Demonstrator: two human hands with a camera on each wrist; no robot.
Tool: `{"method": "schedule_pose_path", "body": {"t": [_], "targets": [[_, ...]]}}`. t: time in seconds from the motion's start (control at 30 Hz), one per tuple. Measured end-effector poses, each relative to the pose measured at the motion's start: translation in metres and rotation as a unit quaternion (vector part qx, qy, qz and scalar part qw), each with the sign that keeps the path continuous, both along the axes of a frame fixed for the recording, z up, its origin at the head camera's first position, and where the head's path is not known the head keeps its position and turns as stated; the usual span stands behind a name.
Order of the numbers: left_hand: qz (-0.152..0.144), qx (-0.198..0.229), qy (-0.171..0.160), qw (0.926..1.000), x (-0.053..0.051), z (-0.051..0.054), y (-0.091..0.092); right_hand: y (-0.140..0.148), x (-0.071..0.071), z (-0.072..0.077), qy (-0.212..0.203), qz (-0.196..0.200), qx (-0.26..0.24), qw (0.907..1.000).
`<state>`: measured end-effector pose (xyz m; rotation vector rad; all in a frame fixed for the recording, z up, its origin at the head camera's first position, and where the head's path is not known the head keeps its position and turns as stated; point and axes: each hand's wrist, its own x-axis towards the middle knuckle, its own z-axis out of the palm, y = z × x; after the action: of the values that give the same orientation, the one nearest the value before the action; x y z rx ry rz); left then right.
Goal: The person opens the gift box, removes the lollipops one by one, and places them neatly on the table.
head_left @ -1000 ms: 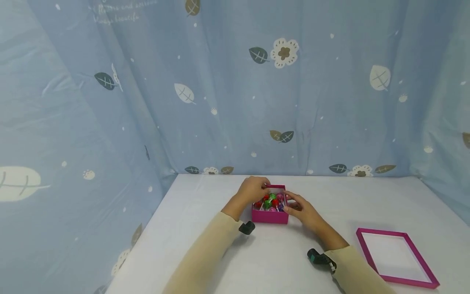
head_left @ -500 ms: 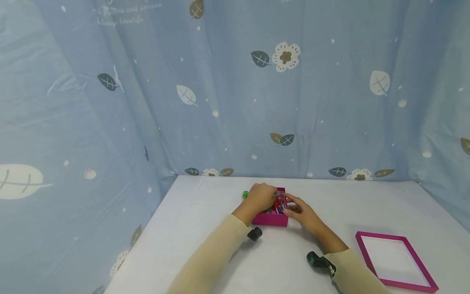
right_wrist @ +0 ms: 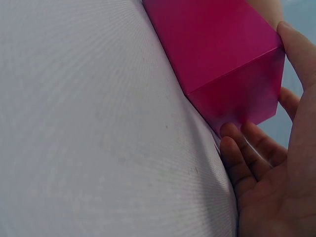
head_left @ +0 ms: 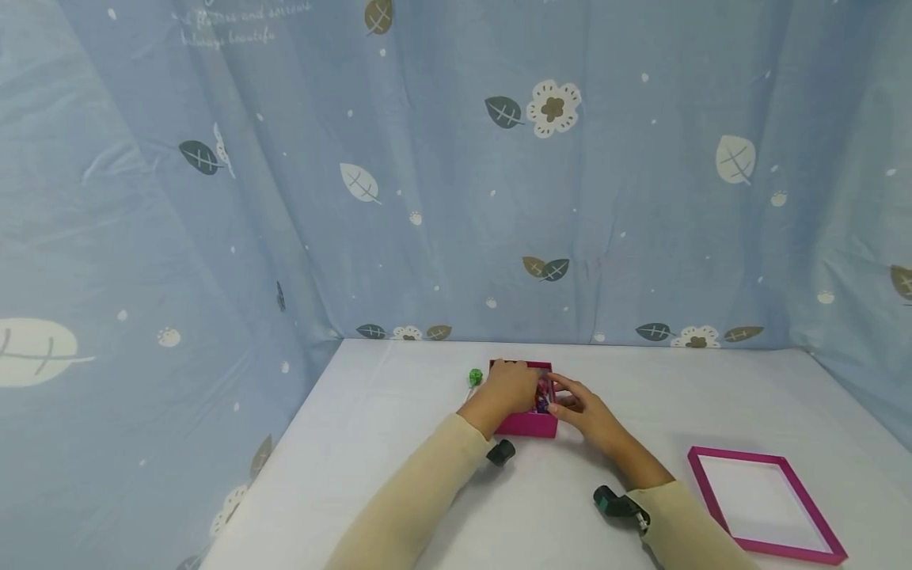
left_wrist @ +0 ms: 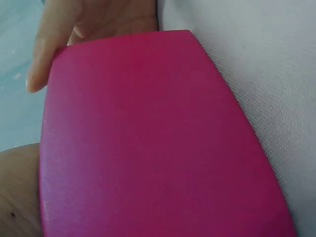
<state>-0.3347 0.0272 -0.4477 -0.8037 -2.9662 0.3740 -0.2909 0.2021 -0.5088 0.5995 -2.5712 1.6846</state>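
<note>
An open pink box [head_left: 526, 426] holds wrapped lollipops [head_left: 544, 394]. My left hand [head_left: 509, 386] reaches over the left wall into it, its fingertips hidden. In the left wrist view the box's pink wall [left_wrist: 158, 133] covers part of that hand [left_wrist: 19, 190]. At the right wall is my right hand [head_left: 593, 412], gripping the box with thumb at the near corner and a finger over the rim. The right wrist view has this hand [right_wrist: 271, 192] with its lower fingers against the box's side [right_wrist: 242, 96]. A green lollipop [head_left: 476, 377] lies on the table left of the box.
A pink-rimmed lid [head_left: 791, 550] with a white inside lies on the white table [head_left: 342, 459] at the right. Behind the table hangs a blue patterned curtain [head_left: 442, 158]. Black wrist cameras sit below both hands.
My left hand has moved rightward and lower into the box from its left edge. The green lollipop now shows on the table, where none was visible a second ago. The right hand keeps its place.
</note>
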Motion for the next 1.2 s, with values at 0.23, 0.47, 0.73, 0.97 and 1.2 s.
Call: {"method": "schedule_pose_path", "body": {"t": [0.23, 0.47, 0.73, 0.97, 1.2], "targets": [[0.012, 0.0, -0.022, 0.9997, 0.001, 0.0, 0.002, -0.001, 0.002, 0.001, -0.001, 0.006, -0.012, 0.9999], [0.021, 0.007, -0.009, 0.9997, 0.005, -0.001, -0.001, -0.003, 0.005, 0.002, -0.014, 0.003, -0.003, 0.9999], [0.011, 0.038, -0.001, 0.9992, 0.005, 0.003, -0.006, -0.007, 0.018, 0.021, -0.011, 0.02, -0.003, 0.9997], [-0.011, 0.123, 0.0, 0.9923, 0.0, 0.016, -0.017, -0.003, 0.003, -0.003, -0.004, 0.002, 0.008, 1.0], [-0.005, 0.237, -0.02, 0.9713, -0.004, 0.029, -0.034, -0.001, 0.0, -0.001, 0.005, -0.002, 0.014, 0.9999]]}}
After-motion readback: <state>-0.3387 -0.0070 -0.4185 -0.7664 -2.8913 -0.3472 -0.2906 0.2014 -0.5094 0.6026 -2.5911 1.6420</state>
